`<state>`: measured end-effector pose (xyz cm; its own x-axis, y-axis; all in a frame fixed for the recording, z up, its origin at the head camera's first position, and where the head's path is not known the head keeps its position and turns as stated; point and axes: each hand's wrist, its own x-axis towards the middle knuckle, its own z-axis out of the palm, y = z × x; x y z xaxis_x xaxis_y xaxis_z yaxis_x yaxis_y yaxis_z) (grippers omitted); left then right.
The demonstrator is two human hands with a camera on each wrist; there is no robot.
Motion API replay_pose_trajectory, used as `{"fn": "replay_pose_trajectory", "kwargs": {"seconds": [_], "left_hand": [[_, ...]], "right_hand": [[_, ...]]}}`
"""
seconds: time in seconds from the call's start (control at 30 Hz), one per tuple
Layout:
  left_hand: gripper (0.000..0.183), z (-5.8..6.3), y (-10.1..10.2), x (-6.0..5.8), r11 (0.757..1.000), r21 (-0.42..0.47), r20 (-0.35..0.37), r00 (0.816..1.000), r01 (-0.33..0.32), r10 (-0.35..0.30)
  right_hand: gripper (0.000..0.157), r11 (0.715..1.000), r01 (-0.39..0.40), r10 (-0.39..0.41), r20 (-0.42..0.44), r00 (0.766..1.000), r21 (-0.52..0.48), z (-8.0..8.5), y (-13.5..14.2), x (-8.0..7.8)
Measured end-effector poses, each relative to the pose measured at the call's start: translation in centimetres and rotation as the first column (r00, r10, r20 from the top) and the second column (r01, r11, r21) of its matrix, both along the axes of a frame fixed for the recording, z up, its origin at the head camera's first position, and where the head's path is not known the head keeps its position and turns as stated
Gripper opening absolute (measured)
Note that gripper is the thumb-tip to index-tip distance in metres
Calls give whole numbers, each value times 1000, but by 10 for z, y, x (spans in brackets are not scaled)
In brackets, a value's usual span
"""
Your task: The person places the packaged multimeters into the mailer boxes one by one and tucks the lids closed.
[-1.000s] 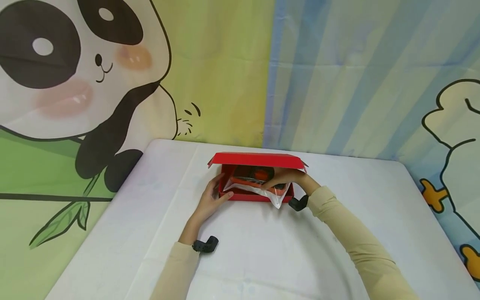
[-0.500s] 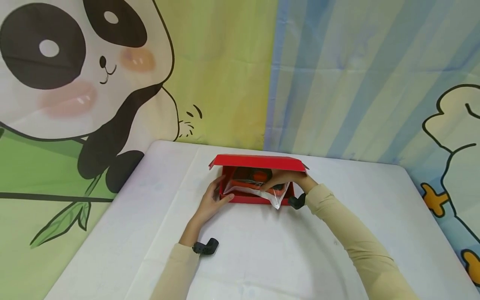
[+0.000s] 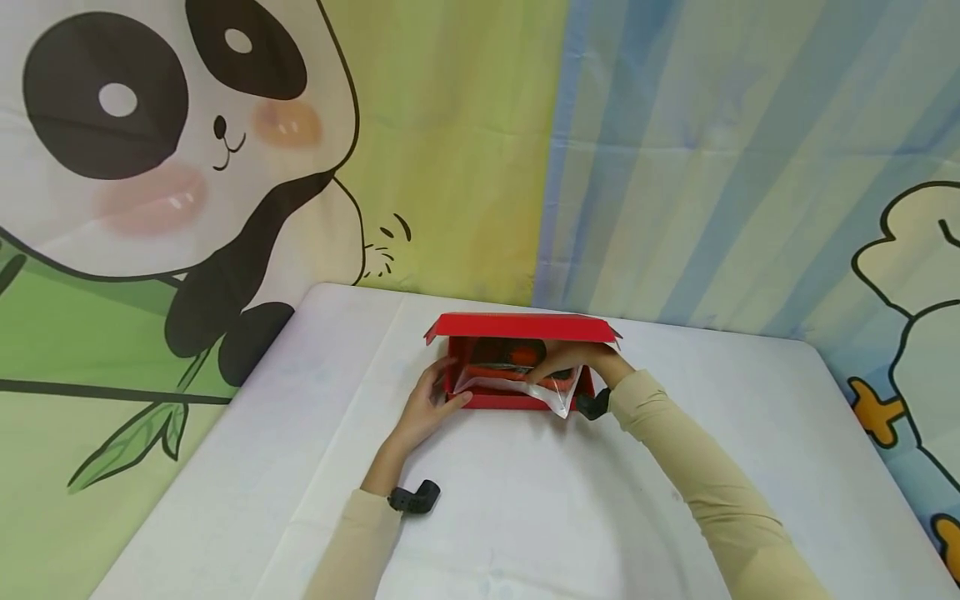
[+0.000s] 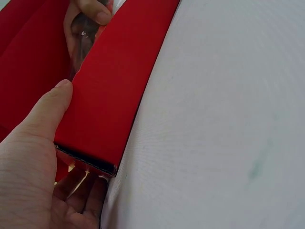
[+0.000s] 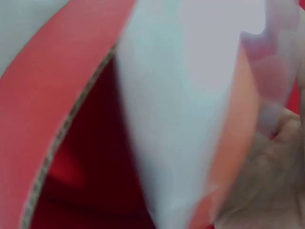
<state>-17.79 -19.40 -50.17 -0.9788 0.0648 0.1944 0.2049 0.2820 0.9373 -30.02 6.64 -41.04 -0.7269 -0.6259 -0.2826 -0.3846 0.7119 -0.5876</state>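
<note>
A red cardboard box (image 3: 502, 402) stands on the table with its lid (image 3: 525, 327) raised partway. Inside lies a clear plastic bag (image 3: 556, 400) around an orange and black item (image 3: 491, 372), whose kind is not clear; one corner of the bag pokes out over the front wall. My left hand (image 3: 420, 417) grips the box's left end. In the left wrist view its thumb (image 4: 55, 102) lies at the front wall's upper edge, with the fingers around the side. Reaching in under the lid, my right hand (image 3: 581, 357) grips the bagged item from above, its farther fingers partly hidden.
A white cloth covers the table (image 3: 525, 508). Behind it hangs a printed curtain (image 3: 450, 167) with a panda figure at the left. Dark wrist cameras (image 3: 417, 497) are strapped to both wrists; the right one sits close to the box's right front corner.
The head view has shifted slightly, so the whole scene sits a little lower and further right. Both hands keep their places on the box and the bagged item.
</note>
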Motion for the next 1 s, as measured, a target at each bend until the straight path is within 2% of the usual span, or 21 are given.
{"fn": "replay_pose_trajectory", "kwargs": {"seconds": [0.07, 0.23, 0.5, 0.77, 1.0], "left_hand": [[69, -11, -2, -5, 1000, 6, -4, 1000, -9, 9], [67, -12, -3, -4, 1000, 4, -19, 1000, -12, 12], [69, -13, -3, -5, 1000, 0, -42, 999, -3, 3], [68, -11, -1, -5, 1000, -4, -36, 999, -14, 14], [70, -14, -3, -6, 1000, 9, -37, 999, -13, 13]], "right_hand": [[65, 1000, 7, -7, 3, 1000, 5, 0, 0, 0], [61, 999, 23, -23, 9, 1000, 29, 0, -1, -2], [60, 997, -23, 24, -10, 1000, 67, 1, -1, -9], [62, 999, 36, -38, 73, 997, 31, 2, -1, -12], [43, 997, 54, -60, 122, 991, 54, -1, -5, -12]]}}
